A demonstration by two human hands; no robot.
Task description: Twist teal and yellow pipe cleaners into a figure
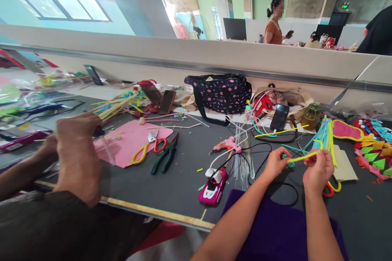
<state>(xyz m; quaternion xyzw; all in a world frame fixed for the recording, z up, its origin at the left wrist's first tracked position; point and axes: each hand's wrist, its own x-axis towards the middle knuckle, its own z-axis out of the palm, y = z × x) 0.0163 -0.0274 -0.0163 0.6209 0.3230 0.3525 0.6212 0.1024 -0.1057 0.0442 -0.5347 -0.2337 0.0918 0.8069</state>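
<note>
A yellow pipe cleaner (301,158) stretches between my two hands above the dark table, its far end bent up in a hook. My left hand (275,164) pinches one end, with a small teal fuzzy piece (288,160) at the fingertips. On the other end, the fingers of my right hand (320,168) are closed. Behind the right hand lies a bundle of teal and yellow pipe cleaners (330,136). Scissors with red and yellow handles (336,187) lie partly hidden beside that hand. Purple cloth (275,224) is below my forearms.
Left of me, a co-worker's hand (78,134) works near pink paper (128,138). Green-handled pliers (165,157), a pink glue gun (228,144) and a magenta power strip (213,189) with cables lie between us. A phone (279,117), glass jar (311,115) and patterned bag (226,94) stand along the partition.
</note>
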